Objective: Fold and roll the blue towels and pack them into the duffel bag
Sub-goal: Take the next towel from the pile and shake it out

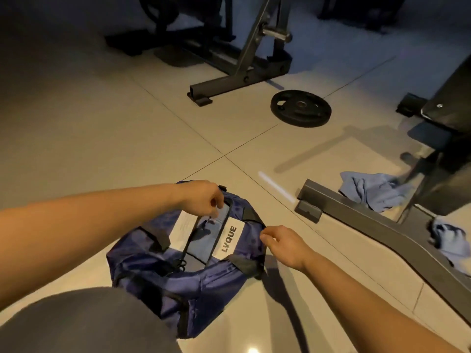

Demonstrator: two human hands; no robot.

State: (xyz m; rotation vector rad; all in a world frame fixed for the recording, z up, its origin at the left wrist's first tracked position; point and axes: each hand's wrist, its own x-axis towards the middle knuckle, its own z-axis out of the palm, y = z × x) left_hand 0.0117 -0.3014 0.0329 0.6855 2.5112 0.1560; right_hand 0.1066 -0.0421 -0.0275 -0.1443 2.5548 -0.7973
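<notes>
Both bare forearms extend forward and downward, the left entering from the left edge of the view and the right from the lower right corner, and they converge over a navy-blue nylon duffel bag (158,276). The left hand (204,197), knuckles uppermost, curls its fingers downward and pinches the far rim of the bag's open mouth. The right hand (283,244), back uppermost, closes thumb and curled fingers on the bag's right-hand edge, and a bent knee (84,322) in dark grey cloth lies beneath the left forearm at lower left.
</notes>
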